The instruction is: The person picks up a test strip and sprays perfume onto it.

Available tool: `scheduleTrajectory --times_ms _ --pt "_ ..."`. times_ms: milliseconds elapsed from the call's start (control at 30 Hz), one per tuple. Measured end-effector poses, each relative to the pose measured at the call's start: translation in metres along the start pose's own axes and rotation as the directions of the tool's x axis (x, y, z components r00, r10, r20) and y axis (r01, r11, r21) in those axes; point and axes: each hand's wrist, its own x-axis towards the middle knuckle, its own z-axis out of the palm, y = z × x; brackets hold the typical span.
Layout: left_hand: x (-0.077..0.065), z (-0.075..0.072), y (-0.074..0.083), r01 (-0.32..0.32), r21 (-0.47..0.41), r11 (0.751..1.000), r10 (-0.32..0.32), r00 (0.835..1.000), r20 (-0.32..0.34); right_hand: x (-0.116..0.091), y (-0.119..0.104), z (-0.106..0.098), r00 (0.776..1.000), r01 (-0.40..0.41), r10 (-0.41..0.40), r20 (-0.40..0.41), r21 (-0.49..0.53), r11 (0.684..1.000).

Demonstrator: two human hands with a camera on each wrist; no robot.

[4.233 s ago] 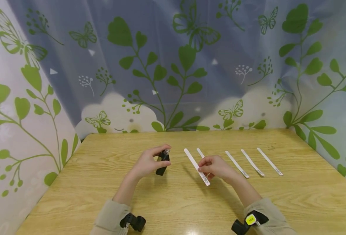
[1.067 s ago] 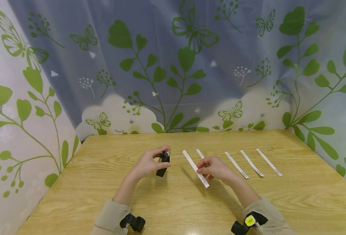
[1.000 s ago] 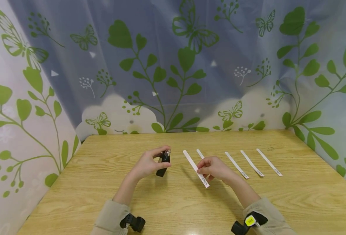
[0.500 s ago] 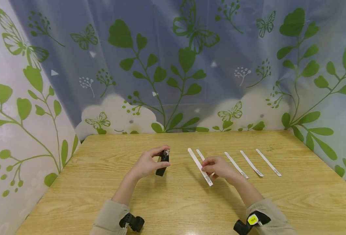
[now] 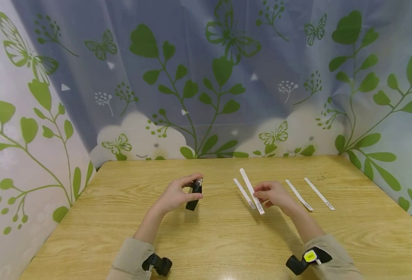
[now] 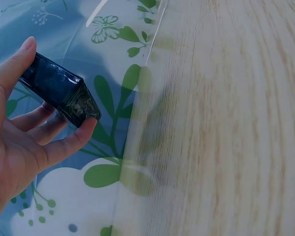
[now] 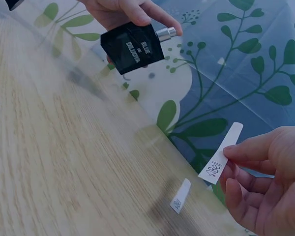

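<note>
My left hand (image 5: 171, 197) holds a black perfume bottle (image 5: 194, 195) above the table, one finger over its silver spray nozzle. In the right wrist view the bottle's label (image 7: 139, 50) reads "BLUE DE DILUOYA". The left wrist view shows the dark glass base (image 6: 82, 105) with a fingertip against it. To the right, my right hand (image 5: 276, 194) pinches a white paper test strip (image 5: 247, 181) near its printed end, raised and slanted. The word "Bell" is legible on that strip (image 7: 221, 160). A second strip (image 5: 243, 191) lies on the table just left of the held one.
Two more white strips (image 5: 298, 194) lie slanted in a row at the right, the far one (image 5: 319, 193) near some faint marks. Another strip is hidden behind my right hand. The wooden table (image 5: 206, 241) ends against a leaf-patterned curtain (image 5: 178, 132).
My right hand has moved right and slightly away with the strip, uncovering one strip on the table and covering another. The left hand and perfume bottle stay put.
</note>
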Motion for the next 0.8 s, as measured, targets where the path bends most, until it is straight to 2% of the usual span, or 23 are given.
scheduleTrajectory --times_ms 233,800 --pt "0.000 -0.002 -0.002 -0.034 -0.002 0.999 0.034 0.999 0.021 -0.001 0.002 -0.006 0.997 -0.022 0.023 -0.077 0.015 1.000" --pt "-0.002 -0.003 -0.002 -0.054 -0.005 0.999 0.054 0.998 0.034 0.012 0.032 -0.007 0.987 -0.040 0.037 -0.157 -0.015 0.999"
